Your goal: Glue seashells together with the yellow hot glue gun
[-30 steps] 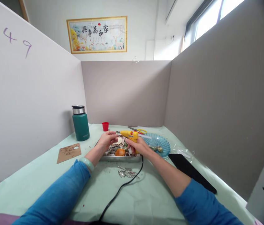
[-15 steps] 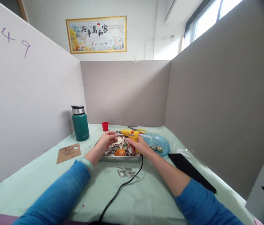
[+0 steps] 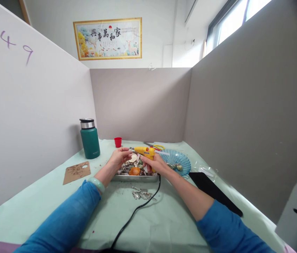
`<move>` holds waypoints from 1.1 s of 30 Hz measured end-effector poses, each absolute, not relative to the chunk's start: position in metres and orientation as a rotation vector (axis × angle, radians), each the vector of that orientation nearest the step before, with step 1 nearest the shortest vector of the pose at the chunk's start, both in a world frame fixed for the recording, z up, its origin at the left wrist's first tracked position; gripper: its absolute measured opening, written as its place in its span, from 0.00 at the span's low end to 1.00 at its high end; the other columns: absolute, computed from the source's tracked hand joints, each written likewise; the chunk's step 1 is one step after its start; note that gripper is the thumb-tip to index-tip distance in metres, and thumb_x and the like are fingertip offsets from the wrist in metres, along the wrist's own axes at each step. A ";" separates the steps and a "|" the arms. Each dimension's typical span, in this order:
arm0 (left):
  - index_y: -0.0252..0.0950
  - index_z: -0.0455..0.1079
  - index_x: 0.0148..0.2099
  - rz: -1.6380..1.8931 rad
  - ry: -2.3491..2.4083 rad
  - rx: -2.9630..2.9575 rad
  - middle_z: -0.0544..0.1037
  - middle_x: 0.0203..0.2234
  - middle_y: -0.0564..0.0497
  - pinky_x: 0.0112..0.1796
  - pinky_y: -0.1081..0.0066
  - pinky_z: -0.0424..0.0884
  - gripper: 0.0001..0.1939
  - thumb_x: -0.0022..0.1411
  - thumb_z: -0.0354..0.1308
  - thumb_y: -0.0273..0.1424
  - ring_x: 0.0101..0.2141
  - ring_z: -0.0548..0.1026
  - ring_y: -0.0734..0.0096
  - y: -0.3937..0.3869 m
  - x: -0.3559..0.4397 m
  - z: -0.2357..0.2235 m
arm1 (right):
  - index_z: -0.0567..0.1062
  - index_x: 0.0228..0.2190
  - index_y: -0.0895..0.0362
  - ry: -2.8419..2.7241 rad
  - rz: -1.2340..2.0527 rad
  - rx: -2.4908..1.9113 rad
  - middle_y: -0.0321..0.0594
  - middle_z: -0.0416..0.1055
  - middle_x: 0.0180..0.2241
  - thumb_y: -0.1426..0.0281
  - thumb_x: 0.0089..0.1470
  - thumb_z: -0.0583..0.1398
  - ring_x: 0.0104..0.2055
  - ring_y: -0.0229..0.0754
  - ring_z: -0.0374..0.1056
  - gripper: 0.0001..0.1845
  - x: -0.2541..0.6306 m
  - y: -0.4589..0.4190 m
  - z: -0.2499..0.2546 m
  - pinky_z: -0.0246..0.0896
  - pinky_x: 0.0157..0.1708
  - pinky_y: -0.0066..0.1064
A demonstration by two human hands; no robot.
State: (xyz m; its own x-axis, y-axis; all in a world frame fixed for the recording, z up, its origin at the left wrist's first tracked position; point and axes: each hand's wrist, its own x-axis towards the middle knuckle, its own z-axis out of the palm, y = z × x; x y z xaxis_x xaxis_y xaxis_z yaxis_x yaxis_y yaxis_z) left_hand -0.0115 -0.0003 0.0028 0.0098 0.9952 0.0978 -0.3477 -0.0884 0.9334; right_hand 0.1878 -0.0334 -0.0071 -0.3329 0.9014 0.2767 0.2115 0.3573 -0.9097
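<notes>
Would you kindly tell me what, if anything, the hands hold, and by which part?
The right hand grips the yellow glue gun by its handle; whether the left hand holds anything cannot be told.

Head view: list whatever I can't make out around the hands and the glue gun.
All in the head view:
- What the left hand pinches, if anything: too small at the fingertips.
- Trigger and most of the handle of the yellow glue gun: covered by the right hand.
- Far end of the black cord: cut off by the bottom edge.
- Near-left part of the blue plate: behind the right hand and wrist.
</notes>
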 end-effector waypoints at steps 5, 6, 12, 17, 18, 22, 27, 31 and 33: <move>0.30 0.65 0.33 1.385 0.853 1.009 0.76 0.22 0.48 0.27 0.75 0.72 0.14 0.45 0.65 0.15 0.20 0.73 0.76 -0.002 -0.011 0.005 | 0.72 0.20 0.60 -1.739 1.032 -0.996 0.33 0.64 0.11 0.51 0.50 0.59 0.13 0.32 0.58 0.24 0.188 -0.034 -0.008 0.54 0.15 0.23; 0.30 0.65 0.34 1.379 0.852 1.008 0.77 0.22 0.48 0.27 0.75 0.72 0.14 0.46 0.65 0.15 0.20 0.73 0.76 -0.003 -0.011 0.005 | 0.72 0.20 0.60 -1.732 1.026 -1.003 0.33 0.64 0.10 0.51 0.51 0.59 0.12 0.32 0.58 0.24 0.188 -0.033 -0.008 0.54 0.15 0.23; 0.30 0.66 0.35 1.367 0.860 1.003 0.77 0.23 0.47 0.26 0.75 0.72 0.13 0.48 0.63 0.15 0.20 0.73 0.75 -0.002 -0.012 0.005 | 0.73 0.21 0.60 -1.765 1.043 -0.961 0.33 0.65 0.11 0.52 0.50 0.59 0.13 0.32 0.59 0.23 0.188 -0.032 -0.009 0.53 0.14 0.22; 0.30 0.65 0.35 1.361 0.843 1.012 0.77 0.23 0.47 0.26 0.75 0.72 0.14 0.47 0.63 0.15 0.20 0.73 0.76 -0.002 -0.012 0.004 | 0.74 0.21 0.61 -1.716 1.021 -1.013 0.34 0.65 0.11 0.51 0.52 0.58 0.12 0.31 0.58 0.25 0.189 -0.030 -0.011 0.53 0.14 0.22; 0.30 0.65 0.35 1.362 0.840 1.011 0.77 0.23 0.47 0.26 0.75 0.72 0.14 0.47 0.63 0.15 0.20 0.73 0.76 -0.002 -0.012 0.004 | 0.74 0.21 0.61 -1.709 1.024 -1.024 0.34 0.65 0.11 0.51 0.52 0.58 0.12 0.31 0.58 0.25 0.189 -0.029 -0.011 0.53 0.14 0.22; 0.31 0.65 0.35 1.368 0.836 1.006 0.77 0.23 0.47 0.25 0.76 0.71 0.14 0.47 0.63 0.15 0.20 0.73 0.76 -0.002 -0.012 0.004 | 0.73 0.20 0.60 -1.678 1.022 -1.011 0.34 0.64 0.10 0.52 0.51 0.59 0.12 0.31 0.58 0.24 0.188 -0.030 -0.011 0.52 0.14 0.22; 0.31 0.65 0.35 1.371 0.832 1.006 0.78 0.24 0.47 0.26 0.76 0.71 0.14 0.47 0.63 0.16 0.20 0.74 0.75 -0.001 -0.012 0.004 | 0.73 0.20 0.61 -1.696 1.010 -0.975 0.34 0.64 0.11 0.51 0.51 0.58 0.13 0.31 0.58 0.25 0.188 -0.029 -0.011 0.53 0.15 0.22; 0.31 0.66 0.34 1.372 0.840 0.996 0.78 0.23 0.47 0.26 0.75 0.71 0.13 0.47 0.64 0.15 0.20 0.74 0.75 -0.002 -0.012 0.005 | 0.73 0.21 0.61 -1.749 1.021 -0.987 0.34 0.65 0.11 0.51 0.51 0.58 0.13 0.31 0.58 0.25 0.189 -0.031 -0.010 0.51 0.14 0.23; 0.31 0.66 0.34 1.381 0.844 0.986 0.78 0.23 0.47 0.26 0.75 0.72 0.13 0.47 0.63 0.15 0.20 0.73 0.75 -0.002 -0.012 0.005 | 0.73 0.20 0.60 -1.758 1.047 -0.982 0.34 0.65 0.11 0.51 0.50 0.59 0.13 0.31 0.58 0.24 0.189 -0.033 -0.008 0.52 0.14 0.23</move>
